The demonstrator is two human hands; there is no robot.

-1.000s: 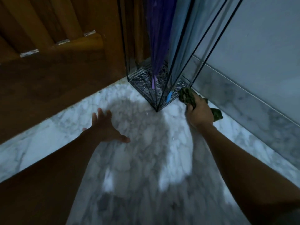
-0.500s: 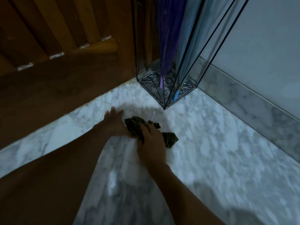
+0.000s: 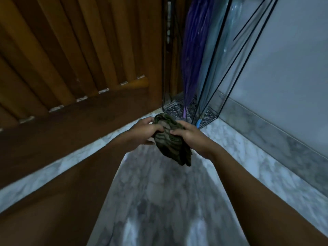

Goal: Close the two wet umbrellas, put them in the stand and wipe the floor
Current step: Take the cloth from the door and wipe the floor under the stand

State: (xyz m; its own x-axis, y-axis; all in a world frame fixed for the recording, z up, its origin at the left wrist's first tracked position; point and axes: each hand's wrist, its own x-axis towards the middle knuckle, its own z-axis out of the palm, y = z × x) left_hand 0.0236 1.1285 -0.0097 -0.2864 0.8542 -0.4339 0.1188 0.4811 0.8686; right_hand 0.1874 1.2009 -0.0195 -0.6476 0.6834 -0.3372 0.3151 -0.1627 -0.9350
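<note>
Just above the pale veined marble floor (image 3: 159,192), both hands met on a crumpled dark green striped cloth (image 3: 170,144), which was lifted clear of the stone with its loose end hanging toward six o'clock. The left hand (image 3: 145,130) pinched the cloth's upper edge from the nine o'clock side, its fingers curled onto the fabric. The right hand (image 3: 191,137) gripped it from three o'clock, fingers folded over the bunched top. At about one o'clock from the hands, just beyond them, stood the tall black wire-framed umbrella stand (image 3: 171,108) with a speckled pebbly base, set into the corner. Inside it, the folded purple umbrella (image 3: 193,50) stood tip down on the side toward eleven o'clock. Beside it, toward one o'clock, the folded clear bluish plastic umbrella (image 3: 216,59) also rested tip down on the base, its blue tip near the stand's front corner. A brown slatted wooden door (image 3: 71,59) filled the view toward ten o'clock. A plain grey wall (image 3: 292,68) with a marble skirting strip (image 3: 266,132) ran off toward three o'clock.
</note>
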